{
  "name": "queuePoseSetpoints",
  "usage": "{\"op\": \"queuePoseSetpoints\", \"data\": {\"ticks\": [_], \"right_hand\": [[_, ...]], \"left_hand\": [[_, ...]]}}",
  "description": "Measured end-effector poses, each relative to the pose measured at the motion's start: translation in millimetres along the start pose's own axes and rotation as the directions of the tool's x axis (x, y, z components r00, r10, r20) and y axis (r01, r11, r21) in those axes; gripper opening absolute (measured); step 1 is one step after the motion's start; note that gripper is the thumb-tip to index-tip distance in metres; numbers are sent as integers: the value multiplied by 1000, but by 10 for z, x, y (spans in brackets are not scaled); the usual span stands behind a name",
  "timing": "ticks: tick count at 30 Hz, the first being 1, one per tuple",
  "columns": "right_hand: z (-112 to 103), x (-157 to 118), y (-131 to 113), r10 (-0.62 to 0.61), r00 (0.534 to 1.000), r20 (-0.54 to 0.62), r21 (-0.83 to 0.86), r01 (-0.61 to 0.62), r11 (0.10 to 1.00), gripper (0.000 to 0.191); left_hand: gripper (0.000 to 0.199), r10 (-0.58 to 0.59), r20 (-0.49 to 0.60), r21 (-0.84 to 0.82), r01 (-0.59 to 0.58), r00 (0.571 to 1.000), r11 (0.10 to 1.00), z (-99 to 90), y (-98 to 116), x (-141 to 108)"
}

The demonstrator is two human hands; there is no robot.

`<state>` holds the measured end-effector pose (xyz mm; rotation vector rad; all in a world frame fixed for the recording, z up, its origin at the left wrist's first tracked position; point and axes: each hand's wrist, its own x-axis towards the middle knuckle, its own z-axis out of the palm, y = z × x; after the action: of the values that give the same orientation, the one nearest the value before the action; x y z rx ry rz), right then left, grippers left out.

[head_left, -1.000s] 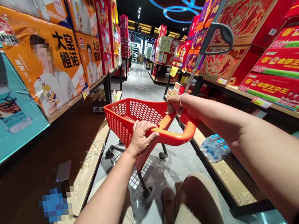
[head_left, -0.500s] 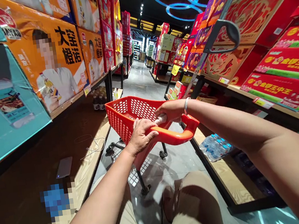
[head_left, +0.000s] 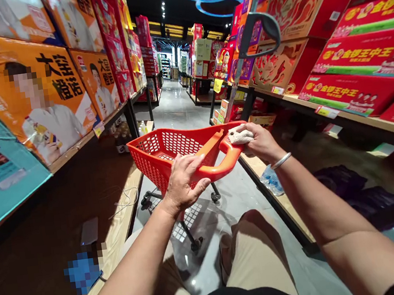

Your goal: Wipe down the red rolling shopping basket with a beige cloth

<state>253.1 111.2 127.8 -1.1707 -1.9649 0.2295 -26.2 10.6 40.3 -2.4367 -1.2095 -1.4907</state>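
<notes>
A red plastic shopping cart (head_left: pixel 152 165) stands on the floor in front of me, its basket lattice-sided. My left hand (head_left: pixel 186 180) rests on the near left part of the cart's rim and handle, fingers spread with the thumb apart. At the right end of the handle (head_left: pixel 221 167), my right hand (head_left: pixel 259 141) is closed round a crumpled whitish cloth (head_left: pixel 241 134), which touches the red plastic. A pale bracelet circles my right wrist.
Shelves with orange boxes (head_left: pixel 45 95) line the left, and red boxes (head_left: pixel 362 55) the right. A grey hooked handle (head_left: pixel 265 32) hangs at upper right. Bottles in plastic wrap (head_left: pixel 272 178) lie low right; a cable (head_left: pixel 126 200) lies on the lower left shelf.
My right hand has moved right with the cloth, from beside my left hand to the handle's right end. My left hand stays on the cart, its fingers more spread. The view has turned slightly right.
</notes>
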Motion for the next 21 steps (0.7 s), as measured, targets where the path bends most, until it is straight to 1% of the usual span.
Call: {"op": "queuePoseSetpoints", "data": {"ticks": [2,4,5,6,8,10,11,13,15,16,17,18,19,21], "right_hand": [[162,-251,-142,-57,990,-126,6,58,998,30],[295,-513,-366,-137,964,-229,11,144,990,23],[354,-648,-483,-183,948,-261,15,193,981,20],[413,-782,-589,-232,930,-285,17,247,969,20],[533,-1031,-733,-339,891,-301,8,358,934,28],[653,-1213,-752,-440,847,-299,-26,454,891,35],[707,-1268,-713,-487,825,-287,-50,495,868,37],[789,-1295,-560,-579,777,-247,-105,573,813,39],[819,-1228,-353,-665,722,-193,-149,648,747,37],[814,-1169,-248,-689,700,-190,-162,670,725,34],[798,-1102,-149,-699,683,-211,-167,680,715,31],[772,-1031,-58,-693,677,-246,-161,677,718,27],[740,-958,22,-671,685,-284,-147,660,736,24],[665,-812,160,-602,725,-333,-102,607,788,19]], "left_hand": [[58,-37,41,11,37,998,999,31,103,54],[58,-91,87,21,90,992,996,27,159,101],[60,-109,111,20,107,988,994,13,173,121],[63,-119,135,15,118,984,993,-6,182,137],[69,-136,159,10,136,978,991,-46,195,156],[74,-150,154,8,151,977,989,-79,212,159],[76,-159,147,8,159,976,987,-90,222,155],[78,-178,136,1,180,974,984,-109,239,142],[78,-201,140,-8,204,970,979,-126,244,130],[78,-211,143,-12,215,967,977,-135,241,127],[78,-218,142,-14,222,966,975,-142,234,127],[78,-220,138,-15,224,966,974,-149,225,129],[78,-219,132,-13,222,967,975,-152,214,135],[78,-207,111,-8,209,972,978,-148,194,152]]}}
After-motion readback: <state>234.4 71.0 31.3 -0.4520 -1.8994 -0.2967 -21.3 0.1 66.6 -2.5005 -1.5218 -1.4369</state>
